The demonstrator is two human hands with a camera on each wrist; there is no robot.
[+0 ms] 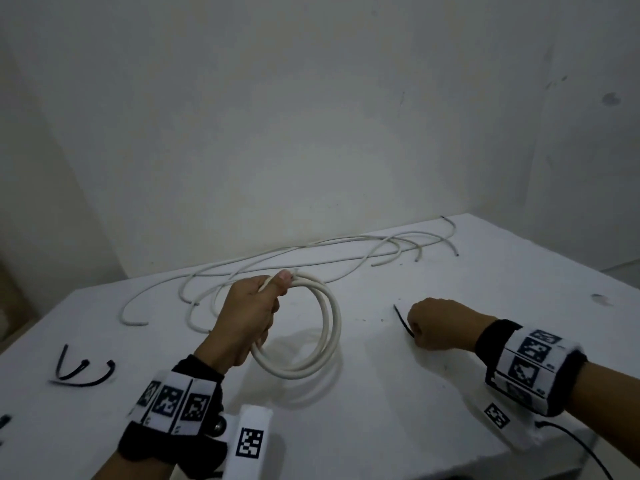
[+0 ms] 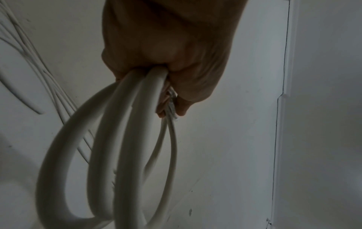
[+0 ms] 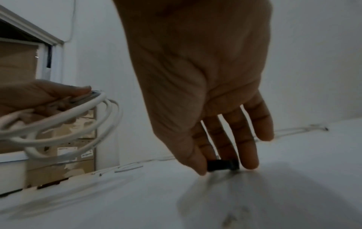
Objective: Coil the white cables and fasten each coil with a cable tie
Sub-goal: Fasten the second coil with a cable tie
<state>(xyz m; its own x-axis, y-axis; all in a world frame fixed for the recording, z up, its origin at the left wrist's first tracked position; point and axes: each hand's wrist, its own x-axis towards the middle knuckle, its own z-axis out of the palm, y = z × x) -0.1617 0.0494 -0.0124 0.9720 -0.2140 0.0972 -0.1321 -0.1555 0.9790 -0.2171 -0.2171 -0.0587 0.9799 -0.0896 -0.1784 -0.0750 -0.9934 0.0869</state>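
Observation:
My left hand [image 1: 252,310] grips a white cable coil [image 1: 325,327] of about three loops, held upright just above the white table [image 1: 381,393]. The thumb presses the cable's end on top of the bundle. In the left wrist view the coil [image 2: 121,147] hangs down from the closed fingers [image 2: 182,86]. To the right, my right hand [image 1: 436,323] is down on the table, pinching a black cable tie [image 1: 403,322] between thumb and fingers. The right wrist view shows that cable tie [image 3: 222,165] held at the fingertips [image 3: 248,161] against the table.
Several loose white cables [image 1: 311,258] lie tangled along the table's far side near the wall. Other black cable ties [image 1: 83,370] lie at the left front of the table. The table's right edge runs close behind my right wrist. A thin black wire [image 1: 581,448] trails off the right wristband.

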